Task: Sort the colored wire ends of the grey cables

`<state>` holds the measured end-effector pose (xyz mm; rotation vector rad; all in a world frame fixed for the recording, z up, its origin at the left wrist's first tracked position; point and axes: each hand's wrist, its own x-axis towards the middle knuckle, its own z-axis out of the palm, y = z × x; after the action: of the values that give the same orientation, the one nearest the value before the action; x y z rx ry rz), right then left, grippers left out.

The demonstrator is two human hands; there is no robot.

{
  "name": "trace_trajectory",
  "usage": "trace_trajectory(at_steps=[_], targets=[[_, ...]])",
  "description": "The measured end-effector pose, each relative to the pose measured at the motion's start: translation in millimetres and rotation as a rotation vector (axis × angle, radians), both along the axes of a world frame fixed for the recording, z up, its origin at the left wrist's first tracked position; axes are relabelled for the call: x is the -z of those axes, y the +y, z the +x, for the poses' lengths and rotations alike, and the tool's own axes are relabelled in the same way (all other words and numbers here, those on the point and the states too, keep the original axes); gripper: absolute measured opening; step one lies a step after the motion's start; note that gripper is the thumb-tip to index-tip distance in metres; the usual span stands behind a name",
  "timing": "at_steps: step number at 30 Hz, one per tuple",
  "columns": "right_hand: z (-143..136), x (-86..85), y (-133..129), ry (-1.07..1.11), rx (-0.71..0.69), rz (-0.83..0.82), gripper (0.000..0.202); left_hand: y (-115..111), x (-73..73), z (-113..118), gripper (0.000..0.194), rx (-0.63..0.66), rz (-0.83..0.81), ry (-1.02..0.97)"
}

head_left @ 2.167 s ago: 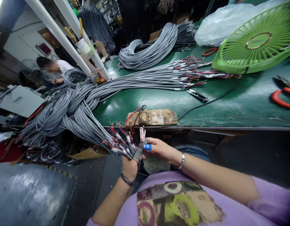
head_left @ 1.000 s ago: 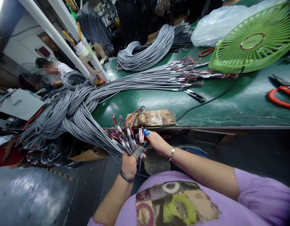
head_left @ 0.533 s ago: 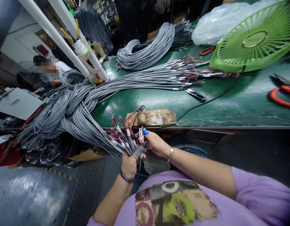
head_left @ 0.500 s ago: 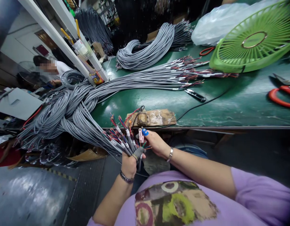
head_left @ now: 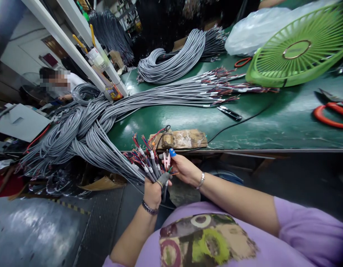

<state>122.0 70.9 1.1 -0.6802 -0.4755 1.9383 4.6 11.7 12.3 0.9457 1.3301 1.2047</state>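
Note:
My left hand (head_left: 152,193) is closed around the stripped ends of several grey cables (head_left: 153,163), and a grey cover sits on its thumb. Thin red, blue and dark wires fan out above white bands on these cables. Just right of the bundle, my right hand (head_left: 186,170), its thumb tip covered in blue, pinches a small pink clip-like tool (head_left: 166,161). That tool stands upright beside the cable ends, over a few thin green and orange wires (head_left: 171,171). My fingers hide part of where tool and wires meet.
On the green bench (head_left: 244,135) lie a wooden block (head_left: 189,138), black snips (head_left: 229,113), red-handled scissors (head_left: 331,113) and a green fan (head_left: 296,50). Long grey cables (head_left: 160,94) run across it, with a coiled bundle (head_left: 174,61) behind. Another person (head_left: 74,79) is at the far left.
The pink tool has turned in my right hand, and its two arms now show apart. My left hand keeps its hold on the cables, nearly still.

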Motion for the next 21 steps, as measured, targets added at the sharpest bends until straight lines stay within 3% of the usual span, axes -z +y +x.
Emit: trace_trajectory(at_steps=[7, 12, 17, 21], targets=[[0.7, 4.5, -2.5, 0.022, -0.022, -0.017, 0.049, -0.6, 10.4, -5.6, 0.025, 0.017, 0.020, 0.069], [9.7, 10.4, -4.6, 0.039, -0.093, -0.064, 0.046, -7.9, 6.7, -10.0, 0.025, 0.019, 0.032, 0.075], [24.6, 13.9, -10.2, 0.069, -0.297, -0.028, 0.043, -14.8, -1.0, -12.6, 0.026, 0.020, 0.050, 0.042], [32.4, 6.6, -20.3, 0.014, -0.419, 0.059, 0.039, -14.5, -1.3, -12.6, 0.025, 0.046, 0.085, 0.026]])
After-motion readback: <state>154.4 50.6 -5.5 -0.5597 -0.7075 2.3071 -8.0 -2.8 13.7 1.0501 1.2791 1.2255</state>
